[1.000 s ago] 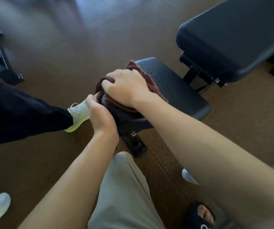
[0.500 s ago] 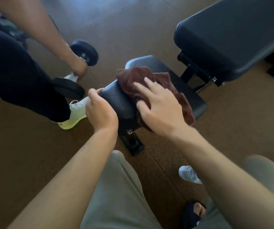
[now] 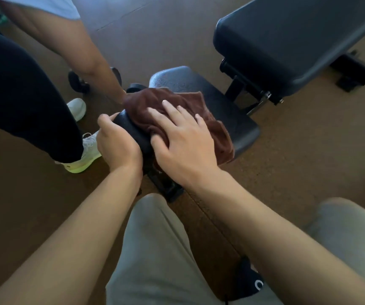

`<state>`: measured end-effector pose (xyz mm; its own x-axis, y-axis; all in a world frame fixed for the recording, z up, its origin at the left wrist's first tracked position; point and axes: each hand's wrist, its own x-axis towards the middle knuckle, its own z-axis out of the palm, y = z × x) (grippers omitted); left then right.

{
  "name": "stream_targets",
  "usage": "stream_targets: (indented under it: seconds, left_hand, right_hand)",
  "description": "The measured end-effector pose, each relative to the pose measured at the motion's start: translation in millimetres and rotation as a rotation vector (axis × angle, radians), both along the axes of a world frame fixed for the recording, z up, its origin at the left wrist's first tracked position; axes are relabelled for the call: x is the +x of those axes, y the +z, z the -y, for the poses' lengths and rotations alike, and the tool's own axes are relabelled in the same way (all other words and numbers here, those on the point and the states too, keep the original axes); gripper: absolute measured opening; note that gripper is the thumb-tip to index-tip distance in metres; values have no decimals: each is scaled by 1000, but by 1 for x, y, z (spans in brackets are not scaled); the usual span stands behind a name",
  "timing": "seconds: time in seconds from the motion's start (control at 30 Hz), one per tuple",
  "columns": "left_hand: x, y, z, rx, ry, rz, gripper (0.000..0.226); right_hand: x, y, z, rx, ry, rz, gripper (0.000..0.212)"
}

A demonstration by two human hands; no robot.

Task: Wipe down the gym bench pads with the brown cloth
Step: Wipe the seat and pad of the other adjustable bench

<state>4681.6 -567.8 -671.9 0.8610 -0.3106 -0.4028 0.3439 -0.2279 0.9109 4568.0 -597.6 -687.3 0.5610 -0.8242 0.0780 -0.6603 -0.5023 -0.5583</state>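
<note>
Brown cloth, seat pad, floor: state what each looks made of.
Brown cloth: soft terry or microfibre, judging by its fuzzy nap and limp folds under the right hand. Seat pad: black vinyl or faux leather, matte, with pebbled grain. Floor: speckled brown, probably rubber or cork matting; cannot tell which.

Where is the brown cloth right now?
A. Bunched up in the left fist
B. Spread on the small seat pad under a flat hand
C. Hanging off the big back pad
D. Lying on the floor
B: the brown cloth lies on the seat pad with the right hand pressing flat on it.
</note>
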Motion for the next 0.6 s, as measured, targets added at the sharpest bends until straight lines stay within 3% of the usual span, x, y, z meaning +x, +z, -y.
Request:
stream_targets:
  seconds: [0.2, 0.4, 0.5, 0.6]
  left_hand:
    - [1, -5, -1, 27, 10, 43, 44]
    - [-2, -1, 1, 49, 0, 94, 42]
    - [0, -4, 0, 68, 10, 135, 44]
    - [-1, -4, 0, 67, 5, 144, 44]
  right_hand:
    - [-30, -14, 21, -107, -13, 45, 50]
    - [-98, -29, 76, 215, -318, 90, 48]
    - [-82, -23, 66, 223, -392, 107, 56]
    - [-72, -17, 19, 170, -332, 55, 58]
